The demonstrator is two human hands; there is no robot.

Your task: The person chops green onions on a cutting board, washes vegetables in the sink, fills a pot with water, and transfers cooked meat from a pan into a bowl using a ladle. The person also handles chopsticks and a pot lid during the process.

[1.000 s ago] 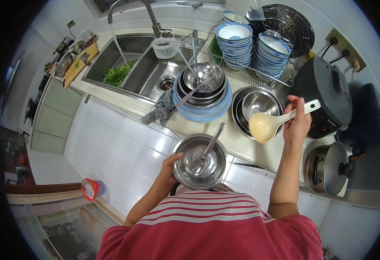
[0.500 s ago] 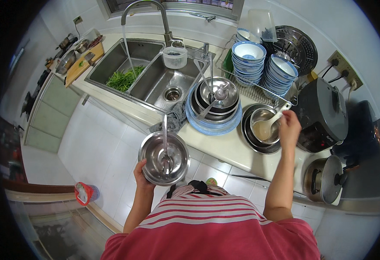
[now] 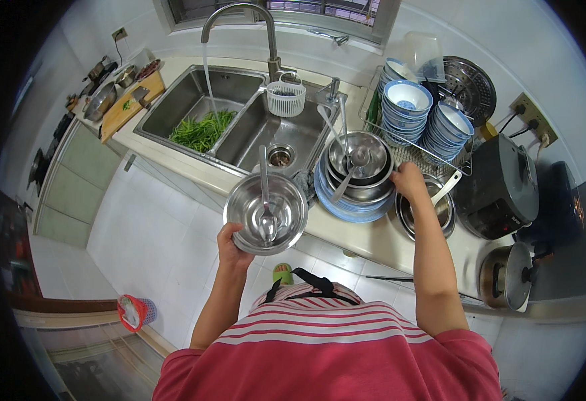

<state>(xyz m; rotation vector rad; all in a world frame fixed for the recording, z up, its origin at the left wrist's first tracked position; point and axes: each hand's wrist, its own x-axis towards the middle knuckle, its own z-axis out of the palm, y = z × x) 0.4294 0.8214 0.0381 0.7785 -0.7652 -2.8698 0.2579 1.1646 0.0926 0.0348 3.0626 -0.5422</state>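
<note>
My left hand (image 3: 234,246) grips the rim of a steel bowl (image 3: 283,237), held in front of the counter edge. A metal spoon (image 3: 267,214) stands in that bowl, its handle over the far rim. My right hand (image 3: 410,180) has its fingers curled at the right rim of a stack of steel bowls (image 3: 380,190). Several spoons lie in the top bowl, and blue-rimmed plates (image 3: 356,212) are underneath. Partly behind my right forearm, a light-coloured ladle (image 3: 447,187) rests in another set of steel bowls (image 3: 445,217); its scoop is hidden.
Water runs from the tap (image 3: 271,40) onto green vegetables (image 3: 203,130) in the double sink (image 3: 163,137). A rack (image 3: 463,160) holds stacked blue-and-white bowls (image 3: 406,100). A dark cooker (image 3: 497,187) and a lidded pot (image 3: 507,277) stand at right; a cutting board (image 3: 122,113) lies at left.
My right hand has let go of the ladle and moved left to the stacked bowls. The ladle's handle now leans lower. My left hand still holds the bowl and spoon, nearer the sink.
</note>
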